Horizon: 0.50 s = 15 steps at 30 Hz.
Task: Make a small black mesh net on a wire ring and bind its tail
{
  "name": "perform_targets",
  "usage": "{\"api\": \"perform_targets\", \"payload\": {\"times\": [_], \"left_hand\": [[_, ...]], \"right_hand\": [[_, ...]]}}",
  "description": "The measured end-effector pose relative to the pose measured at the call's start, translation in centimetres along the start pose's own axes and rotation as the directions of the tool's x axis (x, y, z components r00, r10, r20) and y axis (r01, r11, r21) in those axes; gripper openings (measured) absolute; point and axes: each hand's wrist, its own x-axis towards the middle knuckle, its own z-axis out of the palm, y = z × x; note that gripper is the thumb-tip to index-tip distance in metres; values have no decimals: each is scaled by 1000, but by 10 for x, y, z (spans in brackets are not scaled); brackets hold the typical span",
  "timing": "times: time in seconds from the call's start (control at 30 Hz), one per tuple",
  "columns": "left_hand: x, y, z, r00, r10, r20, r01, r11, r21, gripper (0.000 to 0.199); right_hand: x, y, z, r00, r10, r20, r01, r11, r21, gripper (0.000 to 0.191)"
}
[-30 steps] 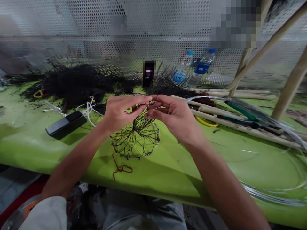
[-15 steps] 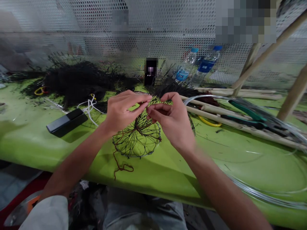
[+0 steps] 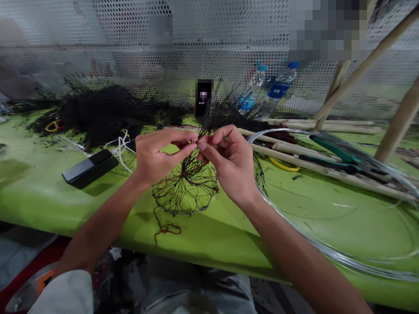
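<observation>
Listing by head camera, I take the black net [image 3: 184, 174] on its round ring as landmark; it sits on the counter [image 3: 212, 240], directly below both hands.
Counter: green, smooth-covered, rounded at the front edge.
Room: perforated metal panel [image 3: 124, 26], standing beyond the net.
Left of the net: dark rectangular box [image 3: 90, 168], white cable [image 3: 121, 150]; farther back, a heap of black mesh [image 3: 104, 107].
Behind the net: upright dark phone [image 3: 203, 107].
Right of the net and behind: two plastic bottles, one light-capped [image 3: 257, 83], one dark-capped [image 3: 281, 87].
Right of the net: wooden sticks [image 3: 284, 148], green-handled pliers [image 3: 334, 149], coiled wire [image 3: 347, 259].
In front of the net: reddish-brown cord [image 3: 168, 230].
Left hand [image 3: 152, 155]: grip pinched, thumb and forefinger together on the net's gathered upper strands.
Right hand [image 3: 234, 163]: fingers curled beside the left fingertips; I cannot tell whether its grip is closed on a strand.
</observation>
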Motion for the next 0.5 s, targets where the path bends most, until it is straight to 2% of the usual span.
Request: {"api": "perform_targets", "payload": {"times": [0.13, 0.3, 0.5], "left_hand": [[-2, 0, 2, 999, -33, -14, 33, 999, -2, 23], [-2, -2, 4, 1000, -26, -1, 26, 999, 28, 17], [-2, 0, 1, 997, 75, 31, -77, 995, 64, 27]], "right_hand": [[-1, 2, -2, 996, -84, -14, 82, 993, -84, 36], [-4, 4, -6, 972, -234, 31, 230, 914, -333, 14], [-3, 5, -8, 980, -198, 14, 192, 927, -321, 15]]}}
